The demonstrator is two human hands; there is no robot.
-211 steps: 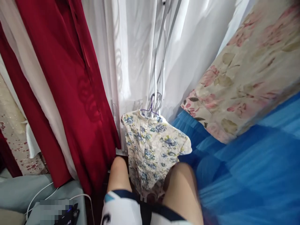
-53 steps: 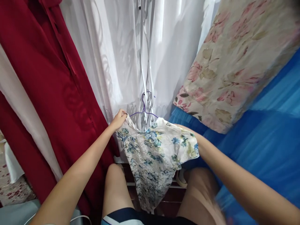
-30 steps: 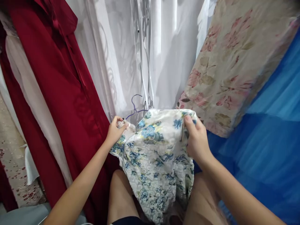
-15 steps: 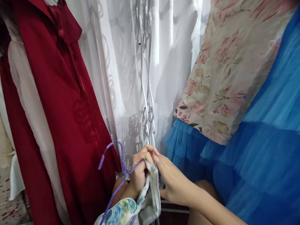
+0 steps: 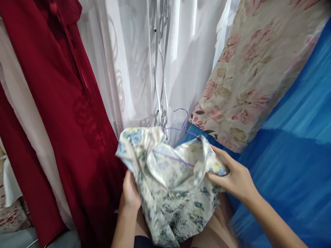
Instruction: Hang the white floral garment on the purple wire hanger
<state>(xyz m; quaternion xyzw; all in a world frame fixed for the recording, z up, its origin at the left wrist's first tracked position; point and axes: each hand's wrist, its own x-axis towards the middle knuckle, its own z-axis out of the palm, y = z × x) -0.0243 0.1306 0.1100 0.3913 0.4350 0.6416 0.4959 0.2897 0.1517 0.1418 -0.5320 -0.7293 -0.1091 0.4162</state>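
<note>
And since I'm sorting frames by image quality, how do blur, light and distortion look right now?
In the head view, the blue-flowered top is smeared, probably by motion; in the head view, bright streaks and soft shadows cross the white curtain; at the head view's right, the blue layered skirt looks soft; at the head view's left, the red dress slants, perhaps from wide-angle stretch.

The neckline of the blouse (image 5: pixel 181 206) gapes, leaving a way in, though the lower bar of the hanger (image 5: pixel 184 127) crosses it. Above, there is room in front of the curtain (image 5: pixel 134 69), with the metal rack (image 5: pixel 162 120) standing just left of the hook. The red dress (image 5: pixel 77 131) hems in the left hand (image 5: pixel 131 193), the blue skirt (image 5: pixel 292 165) the right hand (image 5: pixel 236 175), and thighs (image 5: pixel 214 227) block below.
</note>
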